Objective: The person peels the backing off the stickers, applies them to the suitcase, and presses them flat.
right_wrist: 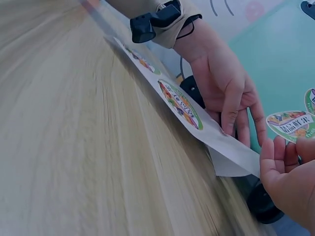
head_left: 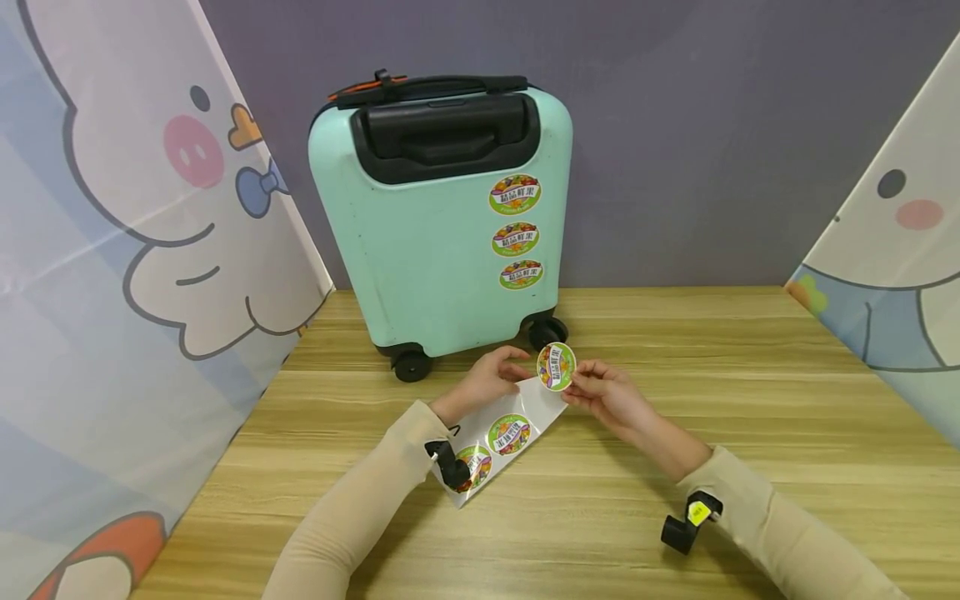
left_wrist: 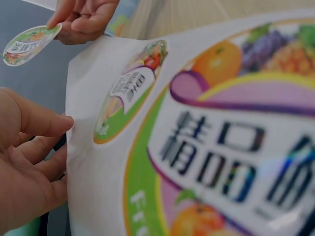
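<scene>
My right hand point(head_left: 613, 402) pinches a round fruit sticker point(head_left: 556, 367) by its edge between thumb and fingers. In the left wrist view that sticker point(left_wrist: 30, 45) stands tilted, apart from the sheet. My left hand point(head_left: 486, 385) holds the white sticker sheet point(head_left: 542, 402) at its edge, thumb point(left_wrist: 54, 123) on the near side and fingers behind. Two stickers remain visible on the sheet, one point(head_left: 509, 435) in the middle and one point(head_left: 474, 468) partly hidden by the left wrist camera. The sheet's far end reaches my right fingers in the right wrist view.
A mint-green suitcase point(head_left: 435, 258) stands upright behind the hands, with three similar stickers point(head_left: 517, 239) in a column on its right side. Its black wheels point(head_left: 412, 365) rest on the wooden table point(head_left: 675, 350). A grey wall point(head_left: 675, 150) and cartoon-printed panels point(head_left: 150, 167) surround the table.
</scene>
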Motion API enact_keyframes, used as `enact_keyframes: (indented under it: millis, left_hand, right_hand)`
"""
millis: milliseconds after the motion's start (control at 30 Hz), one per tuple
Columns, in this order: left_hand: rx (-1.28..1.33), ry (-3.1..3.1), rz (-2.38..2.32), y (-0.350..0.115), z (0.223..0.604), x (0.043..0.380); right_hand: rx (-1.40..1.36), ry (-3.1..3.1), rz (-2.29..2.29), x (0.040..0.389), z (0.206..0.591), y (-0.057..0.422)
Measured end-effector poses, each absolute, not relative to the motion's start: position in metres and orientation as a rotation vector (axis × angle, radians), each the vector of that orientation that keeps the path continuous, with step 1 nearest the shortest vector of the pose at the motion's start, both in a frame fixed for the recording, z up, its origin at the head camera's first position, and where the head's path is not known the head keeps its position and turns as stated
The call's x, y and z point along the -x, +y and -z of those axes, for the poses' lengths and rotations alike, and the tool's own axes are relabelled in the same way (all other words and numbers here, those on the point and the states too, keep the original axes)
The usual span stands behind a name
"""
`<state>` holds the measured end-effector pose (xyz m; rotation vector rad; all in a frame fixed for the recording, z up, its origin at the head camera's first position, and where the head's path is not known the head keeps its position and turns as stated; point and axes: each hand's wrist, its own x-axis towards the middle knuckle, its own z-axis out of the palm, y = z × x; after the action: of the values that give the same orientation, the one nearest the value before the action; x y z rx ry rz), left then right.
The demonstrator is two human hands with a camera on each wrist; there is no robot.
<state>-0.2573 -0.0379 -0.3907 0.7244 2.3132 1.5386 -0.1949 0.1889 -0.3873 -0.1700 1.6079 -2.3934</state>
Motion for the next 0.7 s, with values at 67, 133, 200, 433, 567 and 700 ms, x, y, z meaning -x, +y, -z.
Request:
enact_keyframes:
  millis: [67,133,200,433,567,700]
  left_hand:
    - [-0.740,2.329,-1.569,-0.039,0.391,0.258]
    - [-0.737,2.351,-1.609,-0.039,0.392,0.258]
    - [-0.707,2.361,-1.671,-0.038,0.391,0.258]
    - [-0.548,2.084,-2.010,-0.036,0.383,0.250]
    - [-0.476,1.914,-2.161,-0.034,0.380,0.246]
    - [-0.459,1.875,-2.243,-0.032,0.378,0.241]
  right_hand:
    - [0.154,1.583,2.411,0.195,0.387,0.188]
    - [0.141,1.553,2.437,0.195,0.387,0.186]
    - [0.130,1.514,2.469,0.196,0.387,0.185]
    - [0.080,1.401,2.555,0.196,0.385,0.178]
    - [0.074,1.357,2.585,0.197,0.384,0.172]
    - [0.105,1.319,2.611,0.198,0.384,0.167]
